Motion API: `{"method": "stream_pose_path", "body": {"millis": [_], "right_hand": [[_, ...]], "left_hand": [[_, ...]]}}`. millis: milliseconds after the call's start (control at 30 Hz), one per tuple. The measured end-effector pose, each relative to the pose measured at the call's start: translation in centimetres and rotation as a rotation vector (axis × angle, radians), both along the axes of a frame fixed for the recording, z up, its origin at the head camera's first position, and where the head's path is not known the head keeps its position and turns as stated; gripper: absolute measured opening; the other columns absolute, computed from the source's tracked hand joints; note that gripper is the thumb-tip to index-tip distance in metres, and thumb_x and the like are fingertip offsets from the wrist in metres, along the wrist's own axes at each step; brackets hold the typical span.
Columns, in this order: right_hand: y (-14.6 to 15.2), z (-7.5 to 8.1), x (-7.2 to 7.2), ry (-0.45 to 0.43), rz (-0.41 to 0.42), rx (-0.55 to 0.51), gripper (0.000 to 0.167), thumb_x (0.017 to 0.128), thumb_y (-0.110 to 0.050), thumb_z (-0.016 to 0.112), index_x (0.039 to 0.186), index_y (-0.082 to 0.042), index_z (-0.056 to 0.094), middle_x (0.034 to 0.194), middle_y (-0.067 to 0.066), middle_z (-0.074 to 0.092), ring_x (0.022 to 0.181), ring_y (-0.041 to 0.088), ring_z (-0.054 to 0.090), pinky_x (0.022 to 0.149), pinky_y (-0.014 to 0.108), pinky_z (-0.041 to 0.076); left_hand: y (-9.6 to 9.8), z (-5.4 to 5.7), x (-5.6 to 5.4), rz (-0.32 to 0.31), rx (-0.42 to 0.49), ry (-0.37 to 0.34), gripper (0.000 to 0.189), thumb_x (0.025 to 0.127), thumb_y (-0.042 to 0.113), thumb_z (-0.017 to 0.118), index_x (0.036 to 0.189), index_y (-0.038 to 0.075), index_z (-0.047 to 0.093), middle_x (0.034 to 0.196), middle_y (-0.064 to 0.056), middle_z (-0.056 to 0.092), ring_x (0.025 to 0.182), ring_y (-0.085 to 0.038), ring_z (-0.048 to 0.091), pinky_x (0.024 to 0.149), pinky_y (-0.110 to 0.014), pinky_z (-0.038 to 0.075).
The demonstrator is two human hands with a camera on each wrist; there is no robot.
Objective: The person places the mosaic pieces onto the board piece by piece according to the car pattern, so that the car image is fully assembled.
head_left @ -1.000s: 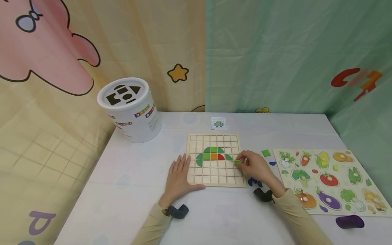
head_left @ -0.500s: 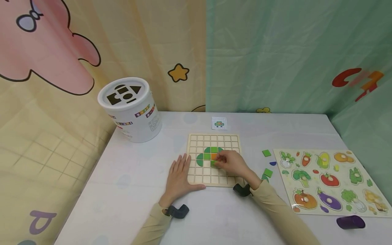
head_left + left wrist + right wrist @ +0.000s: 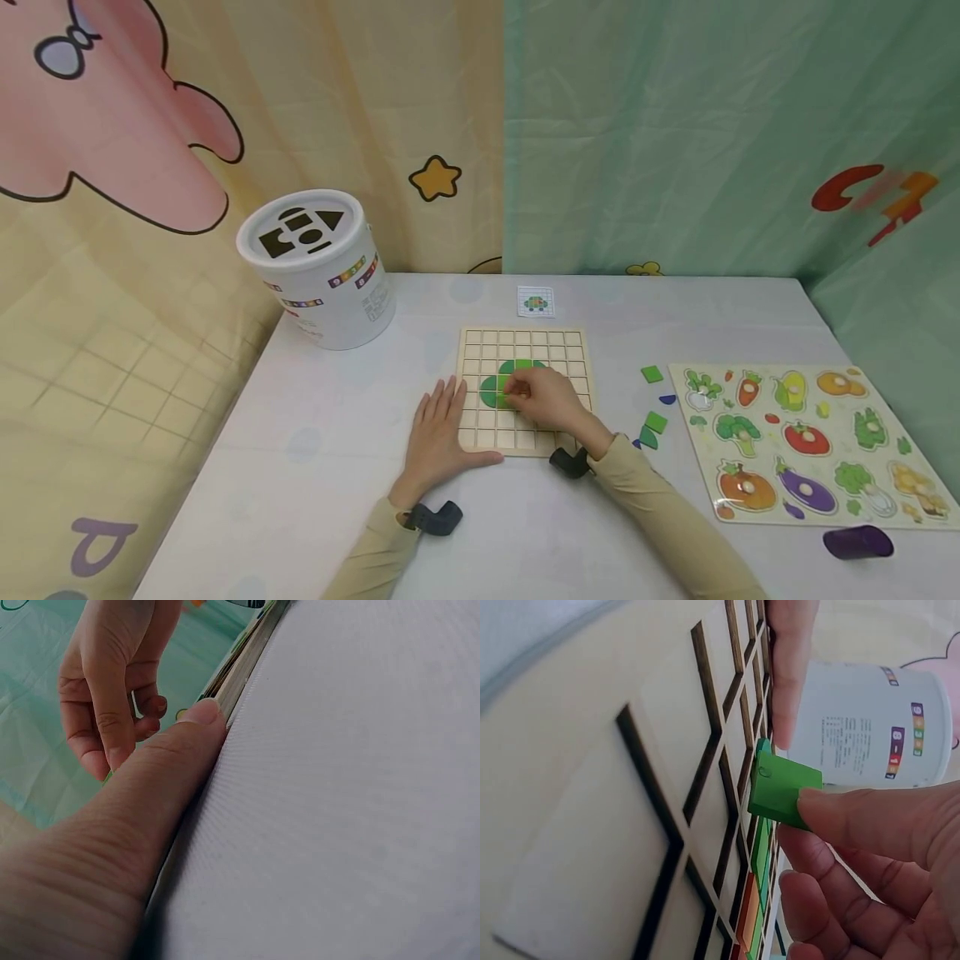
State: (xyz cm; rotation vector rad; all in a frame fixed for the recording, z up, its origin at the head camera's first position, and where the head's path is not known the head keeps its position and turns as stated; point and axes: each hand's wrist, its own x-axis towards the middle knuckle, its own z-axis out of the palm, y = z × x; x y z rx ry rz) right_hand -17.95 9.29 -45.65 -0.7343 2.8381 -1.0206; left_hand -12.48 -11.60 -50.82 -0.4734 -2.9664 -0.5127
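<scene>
A pale wooden grid board (image 3: 487,437) lies mid-table, with green pieces (image 3: 489,385) set in some of its cells. In the right wrist view, thumb and fingers of my right hand (image 3: 546,396) pinch a green square tile (image 3: 784,786), tilted close over the grid, beside the green pieces. An orange tile (image 3: 746,911) sits in the board there; in the head view the hand hides it. My left hand (image 3: 438,437) rests at the board's near left corner, fingers straight along the left side and thumb (image 3: 172,750) along the front edge.
Loose green tiles (image 3: 656,422) and a blue piece (image 3: 667,400) lie right of the board. Further right is a vegetable puzzle board (image 3: 765,442), with a purple cylinder (image 3: 858,542) before it. A small picture card (image 3: 536,302) and a white bucket (image 3: 322,275) stand behind.
My right hand has moved left from the board's right edge to over its middle, carrying the green square tile. My left hand stays at the corner.
</scene>
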Motion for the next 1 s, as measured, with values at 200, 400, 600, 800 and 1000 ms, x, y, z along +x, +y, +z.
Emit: {"method": "stream_pose_path", "body": {"millis": [200, 400, 600, 800, 1000], "right_hand": [[-0.07, 0.05, -0.07, -0.026, -0.012, 0.016, 0.008, 0.082, -0.013, 0.074, 0.080, -0.017, 0.068, 0.073, -0.010, 0.062, 0.061, 0.005, 0.051, 0.055, 0.025, 0.044], [-0.03, 0.23, -0.17, -0.060, -0.042, 0.026, 0.008, 0.082, -0.012, 0.073, 0.079, -0.017, 0.067, 0.072, -0.010, 0.061, 0.064, 0.007, 0.053, 0.060, 0.028, 0.046], [-0.09, 0.33, -0.34, -0.081, -0.056, 0.035, 0.007, 0.081, -0.013, 0.074, 0.079, -0.017, 0.068, 0.072, -0.010, 0.061, 0.067, 0.008, 0.055, 0.063, 0.029, 0.047], [-0.24, 0.34, -0.51, -0.079, -0.075, 0.052, 0.005, 0.081, -0.013, 0.074, 0.080, -0.016, 0.071, 0.076, -0.008, 0.063, 0.072, 0.009, 0.058, 0.067, 0.031, 0.049], [-0.34, 0.26, -0.69, -0.062, -0.068, 0.065, 0.003, 0.081, -0.012, 0.075, 0.082, -0.011, 0.073, 0.078, -0.005, 0.065, 0.073, 0.010, 0.060, 0.069, 0.032, 0.050]], "left_hand": [[0.06, 0.03, 0.02, -0.001, -0.001, 0.002, 0.124, 0.063, 0.080, 0.061, 0.150, 0.003, 0.020, 0.155, -0.015, 0.017, 0.143, -0.029, 0.009, 0.114, -0.044, 0.006], [0.11, 0.13, 0.03, -0.002, -0.004, -0.003, 0.123, 0.063, 0.080, 0.061, 0.150, 0.003, 0.021, 0.155, -0.014, 0.017, 0.143, -0.029, 0.009, 0.114, -0.044, 0.006], [0.02, 0.02, -0.05, 0.001, -0.014, -0.007, 0.124, 0.063, 0.081, 0.060, 0.151, 0.004, 0.019, 0.156, -0.014, 0.017, 0.143, -0.028, 0.008, 0.114, -0.044, 0.006], [-0.05, -0.12, -0.10, 0.001, -0.017, -0.008, 0.124, 0.063, 0.082, 0.060, 0.151, 0.004, 0.019, 0.156, -0.014, 0.016, 0.143, -0.028, 0.008, 0.114, -0.044, 0.006], [-0.04, -0.05, -0.05, 0.000, -0.007, -0.010, 0.124, 0.063, 0.081, 0.060, 0.151, 0.004, 0.019, 0.156, -0.014, 0.017, 0.143, -0.028, 0.009, 0.114, -0.043, 0.006]]}}
